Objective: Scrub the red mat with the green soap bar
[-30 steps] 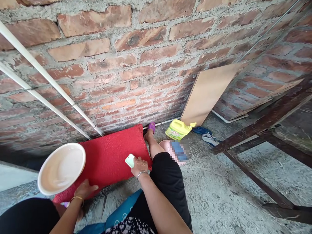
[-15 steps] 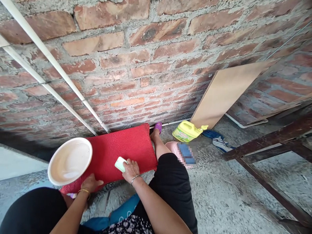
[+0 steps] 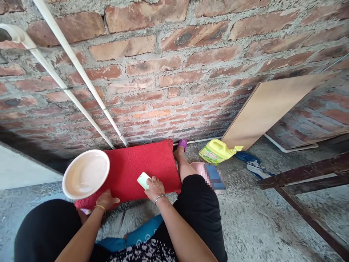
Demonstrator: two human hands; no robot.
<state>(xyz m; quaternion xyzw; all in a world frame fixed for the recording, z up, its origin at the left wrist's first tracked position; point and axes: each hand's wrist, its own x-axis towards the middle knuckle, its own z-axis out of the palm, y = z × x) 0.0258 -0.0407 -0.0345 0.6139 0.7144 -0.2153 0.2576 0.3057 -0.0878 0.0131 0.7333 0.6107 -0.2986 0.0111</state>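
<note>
A red textured mat (image 3: 147, 154) lies spread before me, between my legs. My right hand (image 3: 155, 189) grips a pale green block with rounded corners (image 3: 143, 179) just over the mat's middle; I cannot tell whether it touches the cloth. My left hand (image 3: 107, 200) rests on the front left edge of the mat, thumb stretched to the right and fingers laid on the cloth, partly hidden from view. Near that hand, on the mat's left end, stands a white basin (image 3: 86, 173) with what looks like a little water in it.
Behind the mat rises a brick wall (image 3: 169, 76) with two white pipes (image 3: 81, 72). To the right are a yellow jug (image 3: 218, 151), a pink basin with something blurred (image 3: 199, 168), a leaning board (image 3: 269, 105) and a dark wooden frame (image 3: 305, 211). My blue stool (image 3: 136, 233) shows below.
The view has shifted, so everything sits a little farther right in it. Both hands keep their places on or over the mat, and the right still grips the pale green block.
</note>
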